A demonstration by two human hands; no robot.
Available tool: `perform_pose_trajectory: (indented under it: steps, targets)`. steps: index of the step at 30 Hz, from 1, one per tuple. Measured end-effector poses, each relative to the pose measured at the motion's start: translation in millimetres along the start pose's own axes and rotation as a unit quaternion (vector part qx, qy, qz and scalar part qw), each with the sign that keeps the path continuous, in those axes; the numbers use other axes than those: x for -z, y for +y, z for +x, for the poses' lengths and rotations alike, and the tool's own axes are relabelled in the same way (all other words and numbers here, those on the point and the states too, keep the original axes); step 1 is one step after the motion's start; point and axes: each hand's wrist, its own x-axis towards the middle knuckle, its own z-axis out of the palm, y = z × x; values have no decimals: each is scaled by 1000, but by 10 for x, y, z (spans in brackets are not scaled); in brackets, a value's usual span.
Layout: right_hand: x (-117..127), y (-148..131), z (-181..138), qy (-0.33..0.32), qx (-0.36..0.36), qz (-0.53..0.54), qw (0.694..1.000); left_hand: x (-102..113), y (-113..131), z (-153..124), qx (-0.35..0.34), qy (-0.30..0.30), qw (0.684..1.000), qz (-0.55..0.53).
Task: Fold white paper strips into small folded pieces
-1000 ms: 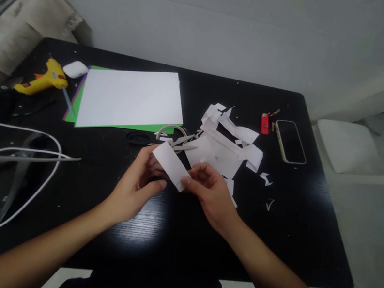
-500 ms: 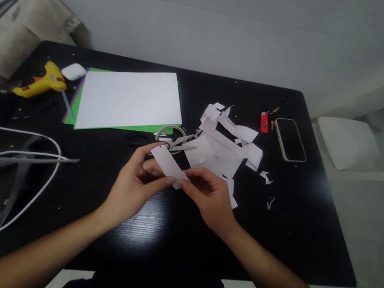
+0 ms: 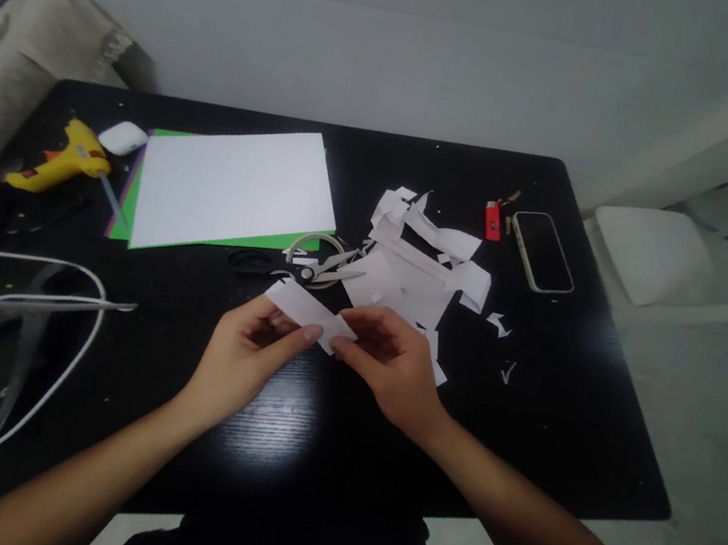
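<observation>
A small white strip of paper (image 3: 303, 305) is held above the black table between my two hands. My left hand (image 3: 248, 348) is closed on its left part, thumb on top and fingers behind. At the right end my right hand (image 3: 391, 361) pinches the paper between thumb and fingertips. Just beyond the strip lie open scissors (image 3: 329, 269) with black handles, beside a roll of tape (image 3: 295, 247). White paper scraps (image 3: 415, 281) are heaped behind my right hand, some of them partly hidden by it.
White sheets (image 3: 239, 186) lie over green paper (image 3: 219, 241) at the back left. Near them are a yellow glue gun (image 3: 65, 162) and a white case (image 3: 123, 137). White cable (image 3: 93, 330) loops at the left. A red lighter (image 3: 492, 221) and a phone (image 3: 543, 252) lie at the right.
The paper strip has turned flatter and closer to level in my hands, its left end lower. Both hands keep hold of it. The whole view has shifted slightly.
</observation>
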Motion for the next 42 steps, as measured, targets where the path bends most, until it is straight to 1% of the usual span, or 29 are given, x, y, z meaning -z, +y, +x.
perform_pose_trajectory:
  steps: [3, 9, 15, 18, 22, 28, 34, 38, 42]
  targets:
    - [-4, 0, -8, 1, 11, -8, 1000, 6, -5, 2, -5, -6, 1000, 23]
    - [-15, -1, -19, -23, 14, -9, 1000, 27, -65, -12, -26, -19, 997, 65]
    - [-9, -12, -4, -8, 7, -9, 1000, 19, -64, -21, -37, -17, 997, 73]
    - [-8, -28, -1, 4, -9, -1, 1000, 12, -52, -12, -46, -33, 995, 84]
    - [-11, -51, 1, 0, -33, 30, 999, 24, -35, -12, -44, -49, 993, 96]
    - [6, -47, 34, 16, -41, 42, 998, 53, -15, -40, -66, -83, 990, 92]
    - [16, 5, 80, 6, -89, 135, 987, 45, -48, -57, -94, -93, 986, 100]
    - [36, 8, 111, -5, -147, 178, 973, 43, -64, -65, -117, -102, 981, 117]
    - [67, -5, 140, -19, -195, 210, 958, 49, -106, -75, -134, -95, 979, 122]
